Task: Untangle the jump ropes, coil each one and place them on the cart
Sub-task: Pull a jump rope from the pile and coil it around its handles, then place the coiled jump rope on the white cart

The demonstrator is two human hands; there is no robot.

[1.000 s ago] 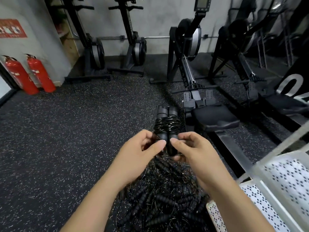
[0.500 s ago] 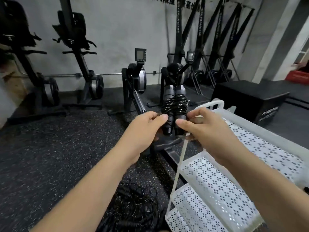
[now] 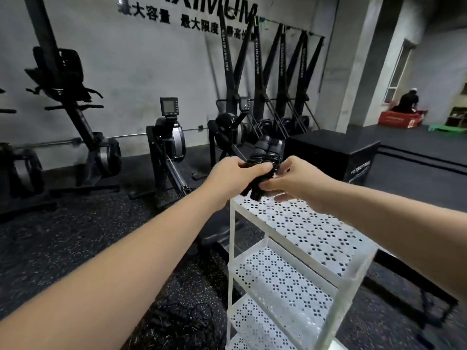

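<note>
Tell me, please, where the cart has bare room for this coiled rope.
The top shelf is bare from the coiled rope to its near rim; the middle shelf below looks bare too. Crowded: the floor left of the cart, with the tangled pile.

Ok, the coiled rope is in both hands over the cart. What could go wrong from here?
1. The coiled jump rope hangs over a corner of the cart's top shelf; released there, it could tip off the edge onto the floor.
2. The left hand and right hand both grip it; letting go may let the wraps loosen.
3. The tangled pile lies by the cart's foot; a dropped bundle could snag in it.
</note>
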